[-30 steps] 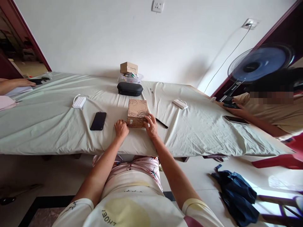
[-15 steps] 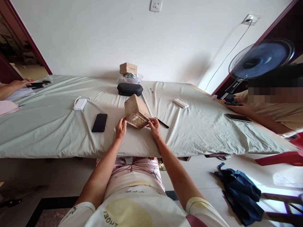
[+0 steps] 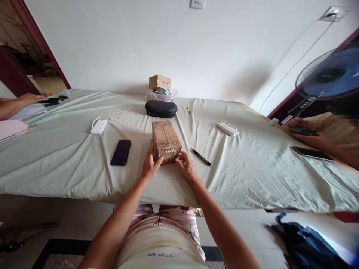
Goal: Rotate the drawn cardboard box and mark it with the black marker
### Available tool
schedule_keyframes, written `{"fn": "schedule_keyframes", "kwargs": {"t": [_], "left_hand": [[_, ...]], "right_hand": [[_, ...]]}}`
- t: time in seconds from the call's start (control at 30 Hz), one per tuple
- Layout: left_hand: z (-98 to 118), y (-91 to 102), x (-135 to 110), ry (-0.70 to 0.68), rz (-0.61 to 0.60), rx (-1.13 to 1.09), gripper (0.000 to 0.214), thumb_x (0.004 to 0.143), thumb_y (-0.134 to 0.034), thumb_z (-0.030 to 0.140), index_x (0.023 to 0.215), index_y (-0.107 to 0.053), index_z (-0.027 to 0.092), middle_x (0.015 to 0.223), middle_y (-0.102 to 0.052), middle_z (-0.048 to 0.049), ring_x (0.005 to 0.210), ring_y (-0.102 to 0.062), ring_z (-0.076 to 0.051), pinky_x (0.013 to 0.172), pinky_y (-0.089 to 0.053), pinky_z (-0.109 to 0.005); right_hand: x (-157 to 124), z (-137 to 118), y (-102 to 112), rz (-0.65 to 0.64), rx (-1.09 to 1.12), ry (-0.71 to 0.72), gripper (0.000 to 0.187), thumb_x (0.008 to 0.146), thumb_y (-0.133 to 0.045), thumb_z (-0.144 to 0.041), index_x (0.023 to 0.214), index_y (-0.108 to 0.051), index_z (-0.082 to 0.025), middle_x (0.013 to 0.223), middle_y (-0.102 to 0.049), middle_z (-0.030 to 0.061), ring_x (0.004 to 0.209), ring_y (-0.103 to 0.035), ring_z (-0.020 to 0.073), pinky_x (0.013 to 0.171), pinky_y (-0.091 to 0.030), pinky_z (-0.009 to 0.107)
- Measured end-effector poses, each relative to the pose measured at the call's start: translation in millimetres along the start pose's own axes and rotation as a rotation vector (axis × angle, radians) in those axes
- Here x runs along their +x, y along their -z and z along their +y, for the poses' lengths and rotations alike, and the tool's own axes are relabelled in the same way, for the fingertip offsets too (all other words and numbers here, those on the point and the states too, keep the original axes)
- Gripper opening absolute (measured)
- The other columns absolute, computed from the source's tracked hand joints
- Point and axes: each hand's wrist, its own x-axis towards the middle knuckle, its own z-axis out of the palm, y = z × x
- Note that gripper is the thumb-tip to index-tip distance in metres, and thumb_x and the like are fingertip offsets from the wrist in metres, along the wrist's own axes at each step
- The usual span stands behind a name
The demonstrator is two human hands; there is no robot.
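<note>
A brown cardboard box [image 3: 166, 139] with dark line drawings and a pale label on its near end rests on the cloth-covered table in front of me. My left hand [image 3: 151, 163] grips its near left corner, thumb on the near end and fingers along the left side. At the near right corner, my right hand [image 3: 185, 164] has curled fingers against the box's lower edge. Just right of that hand lies a black pen [image 3: 201, 157]. A dark phone [image 3: 120, 152] lies left of my left hand.
Behind the box are a black zip case [image 3: 160, 108] and a clear tub [image 3: 171, 96] carrying a smaller carton [image 3: 159, 82]. White power banks [image 3: 99, 127] [image 3: 227, 129] lie on either side. Other people's hands [image 3: 29, 98] [image 3: 308, 139] are at both table ends. A fan [image 3: 328, 74] stands right.
The box was tilted up on a corner between my hands; now it lies level on the table. My left hand has shifted around its left side. The camera view has turned slightly.
</note>
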Motion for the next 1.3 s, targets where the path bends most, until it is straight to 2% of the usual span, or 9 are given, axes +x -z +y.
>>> {"fn": "schedule_keyframes", "kwargs": {"t": [0.13, 0.27, 0.37, 0.47, 0.6, 0.77, 0.93, 1.1, 1.3], "left_hand": [[-4.6, -2.8, 0.4, -0.033, -0.075, 0.026, 0.067, 0.092, -0.061, 0.033, 0.155, -0.041, 0.022, 0.158, -0.052, -0.0154, 0.146, -0.051, -0.029, 0.121, -0.044, -0.047], [3.3, 2.6, 7.2, 0.013, -0.194, 0.020, 0.060, 0.091, -0.059, 0.022, 0.149, -0.050, 0.026, 0.150, -0.061, -0.0110, 0.138, -0.059, -0.027, 0.115, -0.050, -0.045], [11.9, 7.0, 17.0, 0.087, -0.237, 0.000, 0.047, 0.088, -0.059, 0.017, 0.134, -0.062, 0.026, 0.134, -0.071, -0.0092, 0.124, -0.068, -0.027, 0.107, -0.056, -0.043], [15.3, 5.4, 29.3, 0.114, -0.194, -0.014, 0.043, 0.086, -0.059, 0.018, 0.128, -0.064, 0.024, 0.128, -0.072, -0.0096, 0.121, -0.068, -0.027, 0.105, -0.056, -0.042], [13.2, -3.5, 41.7, -0.007, -0.076, -0.018, 0.054, 0.087, -0.060, 0.027, 0.140, -0.057, 0.024, 0.140, -0.063, -0.0120, 0.134, -0.059, -0.029, 0.114, -0.049, -0.045], [1.4, -10.9, 43.4, -0.135, -0.038, 0.000, 0.059, 0.093, -0.059, 0.044, 0.147, -0.050, 0.023, 0.146, -0.057, -0.0151, 0.138, -0.055, -0.030, 0.117, -0.045, -0.046], [-12.6, -9.0, 36.6, 0.001, -0.062, -0.012, 0.059, 0.092, -0.065, 0.050, 0.144, -0.052, 0.025, 0.137, -0.065, -0.0139, 0.129, -0.063, -0.029, 0.108, -0.053, -0.042], [-19.4, -12.0, 32.7, 0.046, -0.073, -0.026, 0.057, 0.096, -0.062, 0.045, 0.148, -0.048, 0.029, 0.138, -0.065, -0.0124, 0.120, -0.069, -0.026, 0.099, -0.059, -0.040], [-34.8, -17.8, 24.1, -0.135, -0.052, 0.262, 0.067, 0.091, -0.071, 0.046, 0.151, -0.048, 0.029, 0.144, -0.061, -0.0176, 0.139, -0.056, -0.037, 0.116, -0.047, -0.058]], "right_hand": [[1.7, 9.5, 5.3, 0.001, 0.069, 0.081, 0.054, 0.096, -0.062, -0.050, 0.147, -0.048, -0.037, 0.115, -0.075, 0.0084, 0.091, -0.076, 0.0286, 0.077, -0.066, 0.047], [23.1, 8.3, 20.1, 0.086, 0.079, 0.160, 0.070, 0.096, -0.062, -0.055, 0.157, -0.039, -0.031, 0.142, -0.063, 0.0164, 0.114, -0.072, 0.0317, 0.085, -0.065, 0.050], [43.2, -1.2, 24.9, 0.038, 0.114, 0.187, 0.068, 0.095, -0.059, -0.063, 0.155, -0.044, -0.034, 0.156, -0.051, 0.0148, 0.124, -0.066, 0.0317, 0.093, -0.063, 0.050], [54.2, -6.2, 19.2, -0.025, 0.131, 0.154, 0.064, 0.097, -0.055, -0.066, 0.152, -0.048, -0.033, 0.151, -0.057, 0.0135, 0.121, -0.068, 0.0307, 0.093, -0.063, 0.048], [51.1, 0.3, 5.9, 0.066, 0.141, 0.120, 0.069, 0.096, -0.056, -0.066, 0.155, -0.044, -0.031, 0.148, -0.059, 0.0151, 0.118, -0.069, 0.0306, 0.089, -0.064, 0.047], [40.1, 10.5, -3.2, 0.132, 0.154, 0.149, 0.069, 0.096, -0.063, -0.057, 0.157, -0.039, -0.034, 0.152, -0.055, 0.0139, 0.117, -0.070, 0.0292, 0.086, -0.065, 0.045], [32.3, 10.6, -16.1, 0.101, 0.141, 0.065, 0.064, 0.099, -0.062, -0.043, 0.158, -0.038, -0.035, 0.154, -0.055, 0.0118, 0.135, -0.061, 0.0289, 0.091, -0.066, 0.042], [31.5, 15.1, -21.3, 0.021, 0.069, -0.064, 0.059, 0.094, -0.068, -0.041, 0.150, -0.051, -0.032, 0.137, -0.068, 0.0114, 0.117, -0.071, 0.0288, 0.090, -0.066, 0.045], [30.1, 17.0, -16.1, 0.011, 0.067, -0.118, 0.051, 0.093, -0.068, -0.035, 0.143, -0.057, -0.034, 0.126, -0.073, 0.0078, 0.108, -0.074, 0.0282, 0.087, -0.067, 0.044]]}}
